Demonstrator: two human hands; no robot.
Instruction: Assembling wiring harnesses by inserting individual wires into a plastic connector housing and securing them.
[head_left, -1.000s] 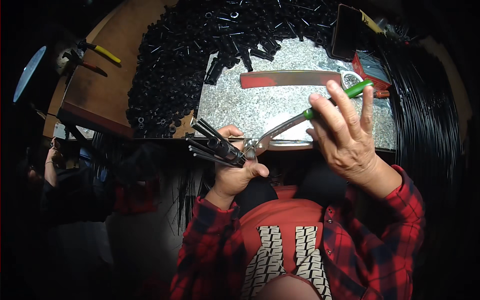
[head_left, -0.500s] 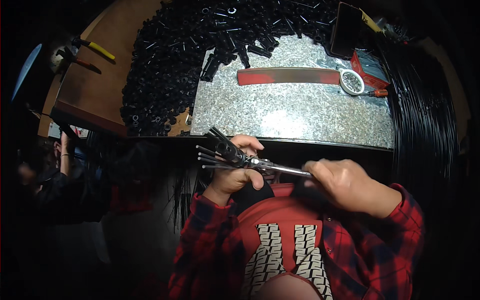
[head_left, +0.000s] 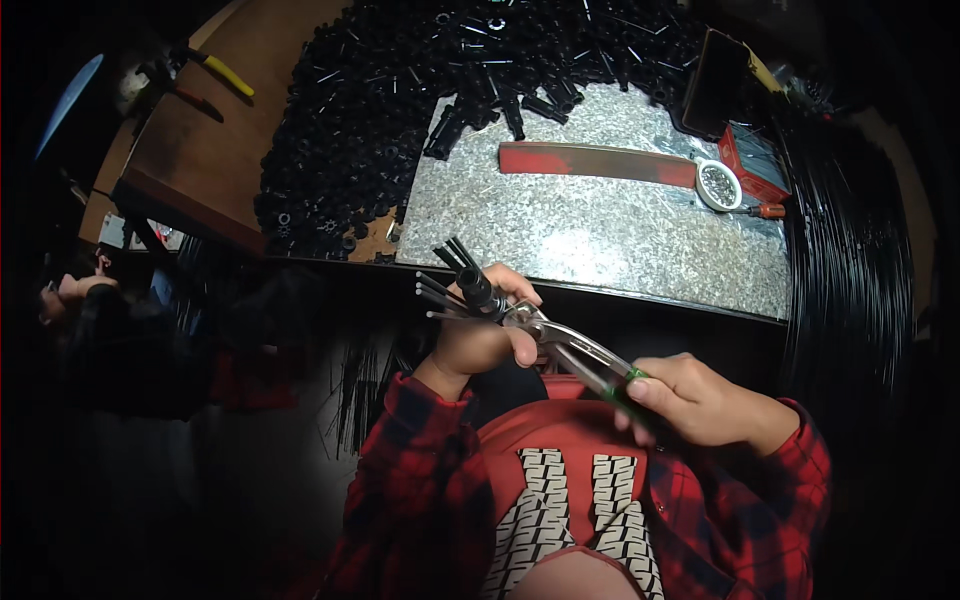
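My left hand is wrapped round a black tubular part with several thin black rods sticking out to its left and upward. The thumb lies along the near side, and most of the part's lower end is hidden in the palm. In my right hand are silver pliers with green on the handles. Their handles stand spread apart, and the jaws meet the base of the tubular part beside my left thumb. What sits between the jaws is too small to make out.
On the speckled bench top lie a long red-brown bar, a white bowl of small metal pieces and an orange-handled tool. Black parts heap behind; long black rods hang at right. Another person's hand shows far left.
The pliers' handles have spread apart, and my right hand has moved down and slightly right. My left hand with the black part has shifted slightly right. The whole view has shifted a little.
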